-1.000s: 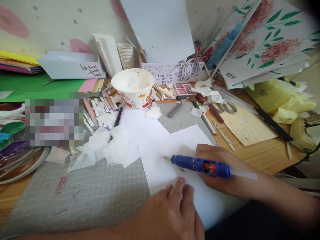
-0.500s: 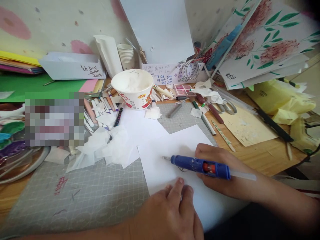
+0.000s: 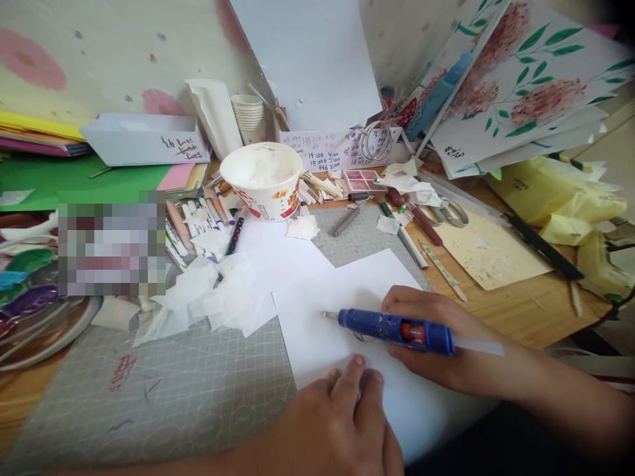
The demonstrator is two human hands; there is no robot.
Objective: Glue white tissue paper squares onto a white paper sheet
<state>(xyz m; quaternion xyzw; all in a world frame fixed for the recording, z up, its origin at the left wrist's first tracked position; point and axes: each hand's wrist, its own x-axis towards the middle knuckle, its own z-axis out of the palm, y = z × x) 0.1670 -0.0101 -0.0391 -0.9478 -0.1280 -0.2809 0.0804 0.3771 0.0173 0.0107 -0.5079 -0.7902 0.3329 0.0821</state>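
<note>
My right hand (image 3: 436,337) is closed around a blue hot glue gun (image 3: 397,329), its metal nozzle pointing left over a white sheet of paper (image 3: 317,357). A clear glue stick (image 3: 479,346) juts from the gun's back end. Whether the nozzle touches the paper I cannot tell. Part of a small dark drawn mark shows on the sheet just under the gun. My left hand (image 3: 342,416) lies on the paper's near part, fingers stretched out and pressing on it, holding nothing.
A grey cutting mat (image 3: 198,396) lies beneath the paper. Torn tissue pieces (image 3: 228,297) lie left of it. Behind stand a white paper tub (image 3: 262,178) and stacked cups (image 3: 249,119). Markers (image 3: 203,225), scissors (image 3: 449,213) and a cream card (image 3: 491,251) surround the mat.
The camera view has shifted slightly. Both hands and the glue gun stay in nearly the same place over the paper.
</note>
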